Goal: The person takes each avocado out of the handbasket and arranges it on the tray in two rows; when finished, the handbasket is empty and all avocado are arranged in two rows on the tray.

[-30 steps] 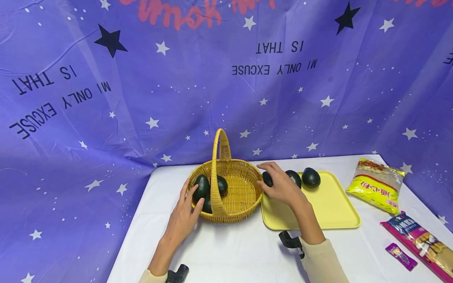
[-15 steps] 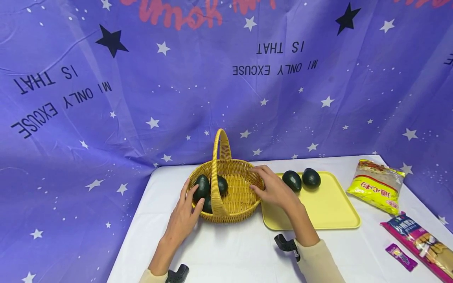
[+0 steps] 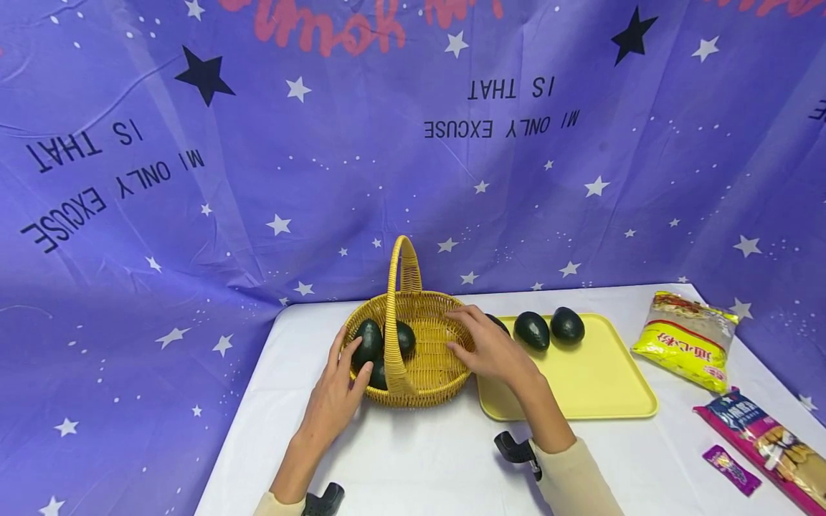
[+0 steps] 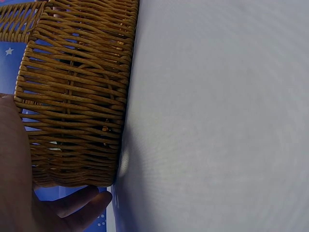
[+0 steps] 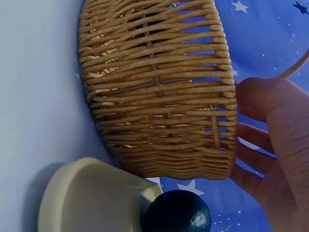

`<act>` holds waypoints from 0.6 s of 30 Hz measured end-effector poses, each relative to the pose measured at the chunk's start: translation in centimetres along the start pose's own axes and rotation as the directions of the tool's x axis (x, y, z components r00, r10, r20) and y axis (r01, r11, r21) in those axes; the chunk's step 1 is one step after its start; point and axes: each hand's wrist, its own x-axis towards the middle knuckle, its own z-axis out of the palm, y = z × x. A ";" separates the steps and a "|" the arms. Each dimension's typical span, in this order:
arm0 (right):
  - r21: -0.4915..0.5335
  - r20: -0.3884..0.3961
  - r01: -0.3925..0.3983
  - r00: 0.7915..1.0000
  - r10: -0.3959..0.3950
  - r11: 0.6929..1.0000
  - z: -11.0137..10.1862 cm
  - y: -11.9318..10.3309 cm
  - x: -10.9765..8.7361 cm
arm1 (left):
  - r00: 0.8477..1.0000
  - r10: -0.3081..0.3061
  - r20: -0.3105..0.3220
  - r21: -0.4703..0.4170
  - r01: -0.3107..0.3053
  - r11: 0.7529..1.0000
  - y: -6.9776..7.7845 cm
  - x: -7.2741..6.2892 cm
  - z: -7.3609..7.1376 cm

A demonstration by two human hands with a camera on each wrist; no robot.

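Note:
A yellow wicker basket [image 3: 434,395] with a tall arched handle stands on the white table, with three dark green avocados visible at its left end, one [image 3: 368,340] nearest the left hand. My left hand [image 3: 331,394] rests with relaxed, spread fingers along the basket's left rim; in the left wrist view its fingers lie outside the wicker wall. My right hand [image 3: 497,352] reaches over the right rim, thumb and fingers apart, nothing visible between them. Behind it, an avocado [image 3: 498,324] is partly hidden. Another avocado [image 5: 177,212] shows in the right wrist view by the tray.
Right of the basket lies a pale yellow tray [image 3: 600,383], with avocados [image 3: 532,331] along its back left. Farther right are a yellow food bag [image 3: 685,340], a pink and blue packet [image 3: 768,444] and a small purple sachet [image 3: 732,469]. A purple starry cloth [image 3: 361,179] hangs behind.
My right hand has moved left from above the tray to over the basket's right rim, its fingers still spread. The left hand and the basket stay in place.

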 end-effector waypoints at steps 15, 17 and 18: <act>0.002 0.032 0.036 0.999 -0.036 0.999 1.4 -1.5 0.6 | 1.000 -0.005 0.007 -0.006 0.005 1.000 0.1 -0.1 -0.2; 0.002 0.038 0.043 0.998 -0.043 0.999 1.6 -1.7 0.8 | 1.000 -0.010 0.012 -0.011 0.011 1.000 0.1 0.0 -0.1; 0.001 0.041 0.047 0.998 -0.047 0.999 1.7 -1.9 0.8 | 1.000 -0.013 0.017 -0.011 0.014 1.000 0.1 0.0 -0.1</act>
